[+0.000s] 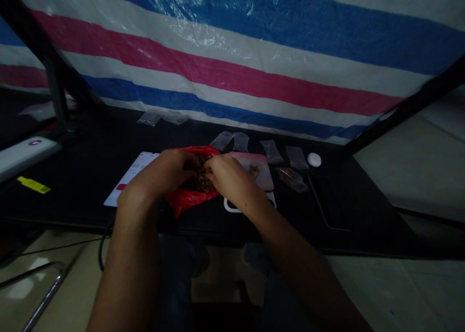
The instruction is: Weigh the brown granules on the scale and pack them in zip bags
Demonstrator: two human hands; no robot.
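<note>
A red plastic bag [187,200] with dark brown bits inside lies open on the black table [90,177]. My left hand [167,170] rests on the bag's left side, fingers curled into its mouth. From the right, my right hand [227,174] reaches in with its fingers pinched among the brown bits. What each pinch holds is too dark to name. Just right of my hands, a small scale [259,170] with a pinkish top carries a little pile of the brown stuff.
Several small clear bags [292,177] lie along the table's back, one filled with brown bits. A phone [132,174] lies left of the red bag, a white round object [314,159] at right. A striped tarp [232,56] hangs behind.
</note>
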